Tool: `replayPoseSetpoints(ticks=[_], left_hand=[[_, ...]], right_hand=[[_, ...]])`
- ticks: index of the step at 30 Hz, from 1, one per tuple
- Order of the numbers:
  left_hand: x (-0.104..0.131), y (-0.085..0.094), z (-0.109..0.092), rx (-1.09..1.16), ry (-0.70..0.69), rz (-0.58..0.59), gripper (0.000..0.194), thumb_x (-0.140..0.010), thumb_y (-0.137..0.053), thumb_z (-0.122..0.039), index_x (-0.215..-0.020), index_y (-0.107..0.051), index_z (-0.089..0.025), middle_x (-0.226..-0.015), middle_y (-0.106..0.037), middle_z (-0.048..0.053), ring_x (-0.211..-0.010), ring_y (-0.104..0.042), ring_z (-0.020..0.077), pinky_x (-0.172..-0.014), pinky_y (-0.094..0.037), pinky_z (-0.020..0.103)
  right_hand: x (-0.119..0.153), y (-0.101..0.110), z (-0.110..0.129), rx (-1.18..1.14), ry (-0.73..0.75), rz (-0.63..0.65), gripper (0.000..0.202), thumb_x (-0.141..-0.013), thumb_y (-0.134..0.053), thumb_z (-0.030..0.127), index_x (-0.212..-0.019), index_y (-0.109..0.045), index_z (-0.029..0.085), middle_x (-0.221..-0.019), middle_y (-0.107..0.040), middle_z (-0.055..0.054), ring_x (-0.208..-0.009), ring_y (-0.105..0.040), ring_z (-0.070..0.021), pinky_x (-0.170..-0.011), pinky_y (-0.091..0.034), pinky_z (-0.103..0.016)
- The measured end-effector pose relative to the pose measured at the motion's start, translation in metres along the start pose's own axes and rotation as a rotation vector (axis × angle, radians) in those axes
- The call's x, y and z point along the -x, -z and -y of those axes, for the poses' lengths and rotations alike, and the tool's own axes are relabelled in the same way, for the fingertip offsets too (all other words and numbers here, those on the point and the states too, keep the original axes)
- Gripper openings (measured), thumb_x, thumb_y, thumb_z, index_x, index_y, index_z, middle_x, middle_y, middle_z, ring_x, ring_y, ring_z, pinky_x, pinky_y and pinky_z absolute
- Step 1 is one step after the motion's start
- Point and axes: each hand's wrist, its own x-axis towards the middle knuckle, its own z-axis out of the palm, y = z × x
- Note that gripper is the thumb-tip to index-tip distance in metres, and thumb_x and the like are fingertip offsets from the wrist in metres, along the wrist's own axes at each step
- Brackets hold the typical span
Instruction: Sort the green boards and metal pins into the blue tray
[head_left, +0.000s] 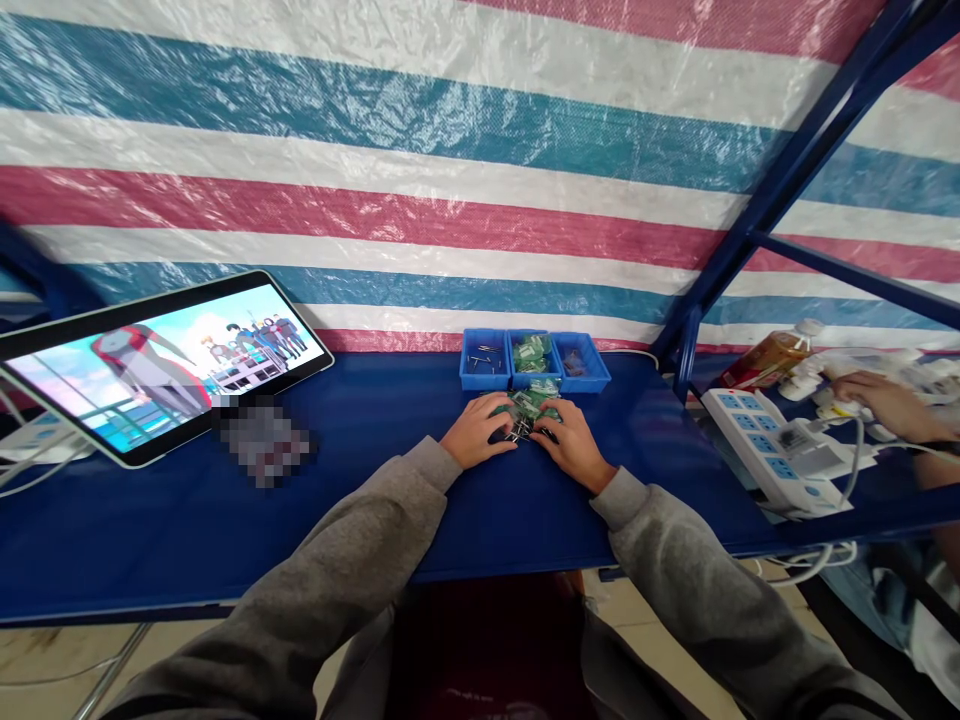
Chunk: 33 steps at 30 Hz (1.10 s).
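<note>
My left hand [476, 432] rests on the blue table at the left of a small pile of metal screws [519, 430], its fingers curved and the thumb apart. On the pile's other side is my right hand [576, 447], fingers bent inward over some dark pieces, with a gap to the thumb. Both hands touch the edges of the pile. Green-printed plastic packets [534, 398] lie among and behind the screws. Just beyond stand joined blue bins: the left bin [484, 384] holds a few metal pieces, the middle bin [534, 336] green packets, the right bin [600, 375] small clear bags.
A tablet [270, 385] playing a cartoon leans at the left, beside a blurred-out item [270, 445]. At the right are a power strip [757, 440], a drink bottle [772, 355] and another person's hand [885, 400]. Blue frame bars [787, 150] and striped sheeting [450, 220] stand behind.
</note>
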Motion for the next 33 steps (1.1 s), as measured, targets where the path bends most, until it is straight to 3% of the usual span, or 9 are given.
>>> replayPoseSetpoints(ticks=[6,19,29,33], left_hand=[[0.0,0.001,-0.002,0.004,0.022,0.007,0.022,-0.087,-0.06,-0.04,-0.08,-0.057,-0.019,-0.129,-0.056,0.012,-0.132,-0.041,0.031,-0.106,-0.037,0.051],[-0.001,-0.001,-0.002,0.015,0.025,-0.062,0.022,-0.088,-0.057,-0.041,-0.085,-0.061,-0.019,-0.122,-0.059,0.01,-0.128,-0.045,0.0292,-0.105,-0.037,0.047],[-0.002,0.0,-0.005,0.032,0.044,-0.08,0.024,-0.086,-0.06,-0.043,-0.092,-0.061,-0.02,-0.12,-0.061,0.01,-0.127,-0.046,0.0295,-0.105,-0.038,0.047],[-0.004,0.002,-0.008,0.058,0.1,-0.156,0.027,-0.089,-0.057,-0.043,-0.102,-0.06,-0.019,-0.118,-0.062,0.011,-0.124,-0.049,0.0298,-0.102,-0.04,0.046]], right_hand=[[-0.002,0.002,0.002,0.01,0.034,-0.027,0.016,-0.092,-0.055,0.026,-0.082,-0.066,0.019,-0.102,-0.062,-0.012,-0.099,-0.055,-0.0261,-0.081,-0.044,-0.041],[-0.006,0.006,0.006,0.03,-0.037,-0.154,0.019,-0.093,-0.055,0.026,-0.08,-0.068,0.019,-0.087,-0.065,-0.008,-0.087,-0.056,-0.0223,-0.074,-0.04,-0.037],[-0.005,0.009,0.012,-0.044,-0.166,-0.185,0.024,-0.093,-0.052,0.031,-0.08,-0.069,0.021,-0.089,-0.065,-0.009,-0.088,-0.057,-0.0237,-0.078,-0.042,-0.04],[-0.011,0.015,0.013,-0.086,-0.203,-0.245,0.024,-0.092,-0.053,0.033,-0.077,-0.067,0.021,-0.087,-0.066,-0.008,-0.086,-0.059,-0.0232,-0.078,-0.044,-0.039]])
